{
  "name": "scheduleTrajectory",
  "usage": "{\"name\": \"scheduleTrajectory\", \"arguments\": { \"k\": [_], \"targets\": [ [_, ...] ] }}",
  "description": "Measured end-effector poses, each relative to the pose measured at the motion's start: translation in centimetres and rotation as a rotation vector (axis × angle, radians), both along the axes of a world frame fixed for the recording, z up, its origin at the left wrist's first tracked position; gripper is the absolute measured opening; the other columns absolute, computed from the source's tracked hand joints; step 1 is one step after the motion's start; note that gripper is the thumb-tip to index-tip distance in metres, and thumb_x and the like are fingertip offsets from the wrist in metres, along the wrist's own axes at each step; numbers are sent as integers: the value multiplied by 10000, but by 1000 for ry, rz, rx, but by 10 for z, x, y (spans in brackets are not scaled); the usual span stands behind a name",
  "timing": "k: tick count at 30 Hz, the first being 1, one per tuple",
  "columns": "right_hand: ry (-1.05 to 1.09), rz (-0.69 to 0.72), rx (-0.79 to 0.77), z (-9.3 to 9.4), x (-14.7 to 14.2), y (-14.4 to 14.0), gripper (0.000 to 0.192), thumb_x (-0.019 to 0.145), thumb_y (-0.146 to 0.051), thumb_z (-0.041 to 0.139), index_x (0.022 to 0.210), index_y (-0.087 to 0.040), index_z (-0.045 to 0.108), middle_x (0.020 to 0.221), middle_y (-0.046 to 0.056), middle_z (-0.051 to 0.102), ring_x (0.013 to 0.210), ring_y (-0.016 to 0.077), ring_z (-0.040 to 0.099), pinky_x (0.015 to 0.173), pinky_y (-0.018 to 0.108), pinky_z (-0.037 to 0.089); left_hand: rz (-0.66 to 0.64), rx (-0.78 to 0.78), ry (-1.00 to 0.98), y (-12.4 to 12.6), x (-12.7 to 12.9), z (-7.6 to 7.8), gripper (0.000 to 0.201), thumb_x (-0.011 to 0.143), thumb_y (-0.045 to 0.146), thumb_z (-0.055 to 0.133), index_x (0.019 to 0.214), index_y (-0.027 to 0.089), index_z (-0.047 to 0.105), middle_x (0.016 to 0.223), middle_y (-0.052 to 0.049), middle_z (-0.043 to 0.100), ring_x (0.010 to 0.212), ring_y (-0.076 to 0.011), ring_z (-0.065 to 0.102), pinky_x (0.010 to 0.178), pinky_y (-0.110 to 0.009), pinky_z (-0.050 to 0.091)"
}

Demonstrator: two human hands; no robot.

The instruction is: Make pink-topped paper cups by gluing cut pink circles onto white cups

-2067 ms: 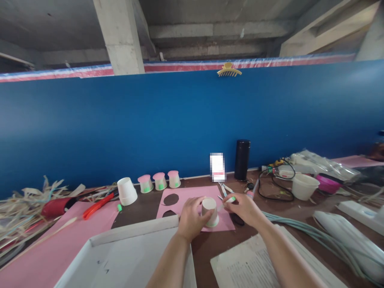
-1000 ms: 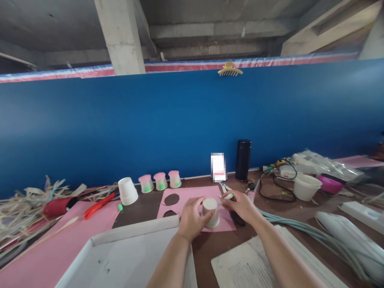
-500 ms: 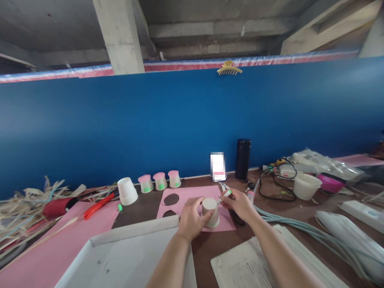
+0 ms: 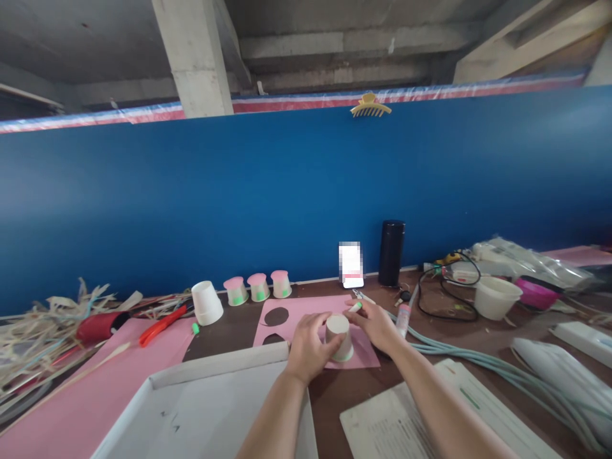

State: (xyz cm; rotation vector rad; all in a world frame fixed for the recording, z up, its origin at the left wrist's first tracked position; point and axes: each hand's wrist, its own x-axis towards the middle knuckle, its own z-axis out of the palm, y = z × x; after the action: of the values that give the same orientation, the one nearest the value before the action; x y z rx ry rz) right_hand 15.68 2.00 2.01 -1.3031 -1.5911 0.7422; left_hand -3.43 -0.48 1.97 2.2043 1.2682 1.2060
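Off-white upturned paper cup (image 4: 339, 336) on pink paper sheet (image 4: 306, 312); green-tipped white marker pen (image 4: 354, 307); dark brown counter (image 4: 229, 331); plain blue wall panel (image 4: 287, 191).

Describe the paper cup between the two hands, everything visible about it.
The paper cup is small, off-white, seemingly plain paper, standing upside down with its flat base up and wider rim down on the pink sheet. The left hand grips its side; the right hand, holding a green-tipped pen, touches its other side.

The right hand (image 4: 377, 326) with its green pen (image 4: 355, 307) has closed in against the paper cup (image 4: 339, 336).
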Motion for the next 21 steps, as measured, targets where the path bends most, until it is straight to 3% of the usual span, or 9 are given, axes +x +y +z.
{"name": "scheduleTrajectory", "arguments": {
  "k": [7,13,17,21],
  "targets": [
    [-17,60,14,-11,-5,12,517,815,-380,538,1281,-161,500,833,38,696,810,217,648,771,342,485,-15,11,6,0,-1,2,428,759,470,603,1119,239,615,1099,-59,647,1037,-251,551,900,-393,438],
    [-29,83,27,-13,-10,13,533,845,-369,496,1325,-142,445,922,72,706,855,220,650,822,369,479,-15,34,22,0,0,2,422,758,462,606,1118,241,619,1073,-60,655,1010,-253,559,882,-397,443],
    [-28,34,68,-9,-12,11,487,841,-353,495,1284,-148,488,939,78,707,884,227,647,837,377,477,-14,47,16,0,1,2,425,755,466,605,1109,231,621,1069,-66,658,1004,-257,566,874,-402,451],
    [-12,-100,150,8,-12,-2,438,865,-376,463,1255,-180,494,1030,85,679,928,232,628,861,382,461,20,16,10,-1,2,1,406,754,460,600,1085,226,630,1058,-70,660,996,-258,572,865,-413,460]
  ]
}}
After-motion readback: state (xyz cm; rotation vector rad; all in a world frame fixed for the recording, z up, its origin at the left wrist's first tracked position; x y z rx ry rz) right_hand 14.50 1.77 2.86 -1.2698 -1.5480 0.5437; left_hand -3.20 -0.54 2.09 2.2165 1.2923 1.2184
